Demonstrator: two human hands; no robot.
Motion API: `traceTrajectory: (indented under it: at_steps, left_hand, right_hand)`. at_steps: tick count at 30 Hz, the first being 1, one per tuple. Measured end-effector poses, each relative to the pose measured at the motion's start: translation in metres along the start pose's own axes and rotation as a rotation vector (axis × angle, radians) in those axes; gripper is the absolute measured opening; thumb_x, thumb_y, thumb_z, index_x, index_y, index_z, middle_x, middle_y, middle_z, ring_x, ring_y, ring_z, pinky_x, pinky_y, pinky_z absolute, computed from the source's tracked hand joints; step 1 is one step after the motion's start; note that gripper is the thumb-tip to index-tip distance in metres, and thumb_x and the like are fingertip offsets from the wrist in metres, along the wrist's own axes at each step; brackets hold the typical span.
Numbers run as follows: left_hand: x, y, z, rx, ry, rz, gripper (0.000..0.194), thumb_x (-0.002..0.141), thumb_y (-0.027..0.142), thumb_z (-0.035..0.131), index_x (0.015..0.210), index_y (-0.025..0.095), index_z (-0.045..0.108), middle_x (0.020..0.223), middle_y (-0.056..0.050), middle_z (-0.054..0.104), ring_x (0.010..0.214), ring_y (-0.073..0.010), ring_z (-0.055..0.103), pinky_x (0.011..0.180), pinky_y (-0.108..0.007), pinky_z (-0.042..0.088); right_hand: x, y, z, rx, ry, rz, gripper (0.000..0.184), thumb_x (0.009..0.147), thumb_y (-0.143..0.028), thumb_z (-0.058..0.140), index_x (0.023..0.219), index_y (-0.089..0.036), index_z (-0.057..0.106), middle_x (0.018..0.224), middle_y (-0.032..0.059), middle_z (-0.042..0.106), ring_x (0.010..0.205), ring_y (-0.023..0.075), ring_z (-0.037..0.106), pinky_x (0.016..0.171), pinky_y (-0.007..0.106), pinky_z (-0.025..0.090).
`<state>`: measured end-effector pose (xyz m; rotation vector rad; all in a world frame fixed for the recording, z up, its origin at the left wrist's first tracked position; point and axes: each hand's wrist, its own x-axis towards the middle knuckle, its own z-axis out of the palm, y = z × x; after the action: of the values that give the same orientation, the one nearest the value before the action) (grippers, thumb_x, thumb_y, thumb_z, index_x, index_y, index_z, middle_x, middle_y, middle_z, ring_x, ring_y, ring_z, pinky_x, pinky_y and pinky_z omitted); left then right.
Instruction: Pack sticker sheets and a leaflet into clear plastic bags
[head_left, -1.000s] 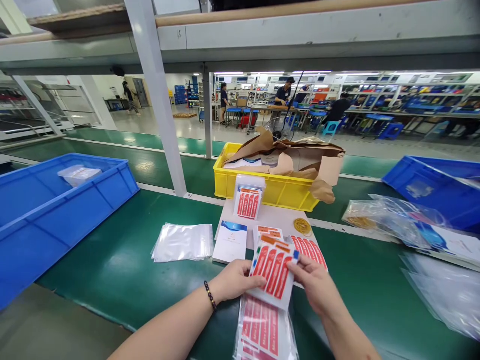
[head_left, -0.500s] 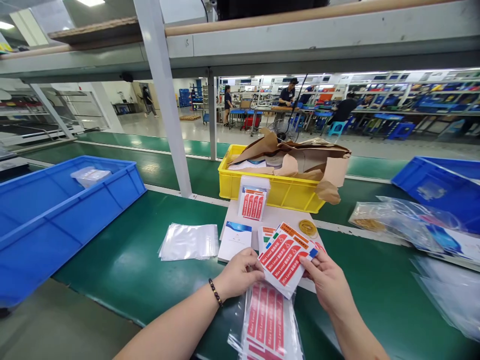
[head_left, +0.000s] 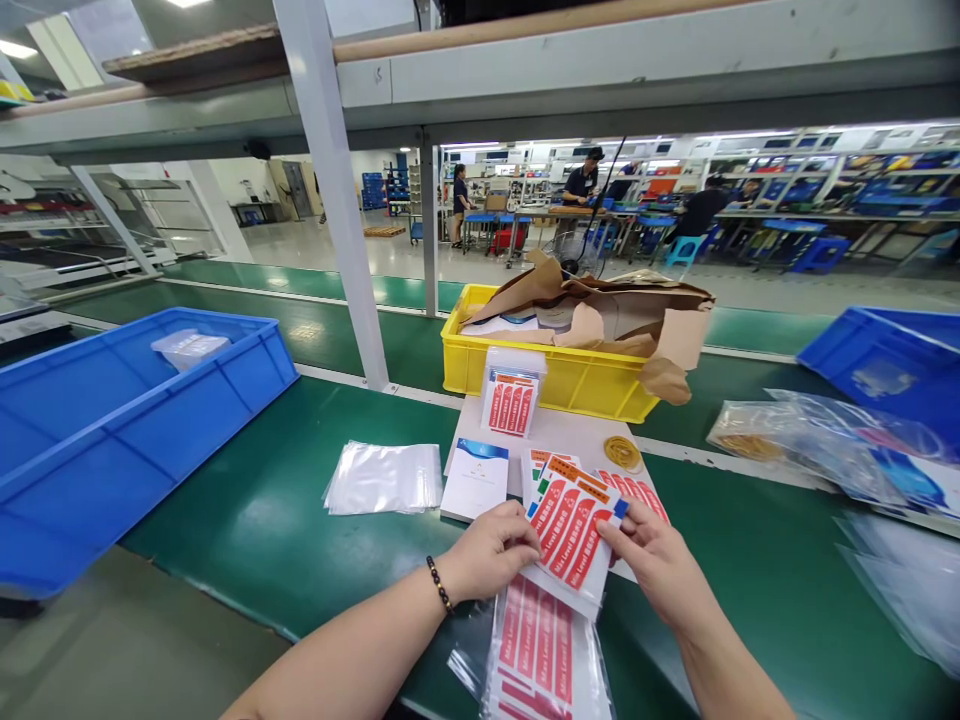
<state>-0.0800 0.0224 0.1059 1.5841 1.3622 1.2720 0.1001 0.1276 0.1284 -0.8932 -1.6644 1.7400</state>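
At the near edge of the belt (head_left: 247, 520), the left hand (head_left: 487, 550) and right hand (head_left: 660, 570) each pinch a side of a red sticker sheet (head_left: 574, 525), held just above a bag (head_left: 544, 650) of like sheets. With such light edge grips, the sheet could slip or crease, or land askew on the bag

Label sheet (head_left: 574, 525): red strips on white, apparently orange-topped. Desk (head_left: 247, 500): green. Crates: blue (head_left: 112, 420), yellow (head_left: 555, 380).
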Motion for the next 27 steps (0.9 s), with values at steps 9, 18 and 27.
traceTrajectory:
  at_steps: [9,18,27]
  left_hand:
    - [-0.0012,-0.0004,0.0013,-0.045,0.006,-0.062,0.004,0.069,0.015,0.057,0.069,0.015,0.06,0.075,0.001,0.046,0.068,-0.0088,0.043,0.064,-0.02,0.035]
    - [0.0008,-0.0013,0.0009,-0.104,0.046,-0.115,0.006,0.07,0.02,0.057,0.068,0.015,0.06,0.074,0.001,0.047,0.07,-0.0098,0.045,0.067,-0.021,0.035]
    - [0.0013,0.0011,0.0005,-0.142,0.067,-0.136,0.007,0.068,0.021,0.06,0.068,0.014,0.061,0.073,0.001,0.049,0.069,-0.0097,0.045,0.066,-0.022,0.035]
  right_hand:
    - [-0.002,-0.0026,0.0012,-0.038,0.065,-0.021,0.073,0.07,-0.041,0.06,0.131,-0.024,0.025,0.065,0.0011,0.062,0.063,0.0194,0.061,0.058,0.032,0.05]
    - [-0.0048,-0.005,0.0082,-0.05,0.107,0.01,0.059,0.065,-0.039,0.065,0.116,-0.023,0.042,0.065,-0.0005,0.062,0.058,0.0158,0.058,0.05,0.026,0.046]
    - [0.0,0.0016,0.0044,0.052,0.208,0.01,0.058,0.064,-0.039,0.067,0.114,-0.021,0.044,0.073,0.0041,0.066,0.061,0.019,0.061,0.051,0.029,0.047]
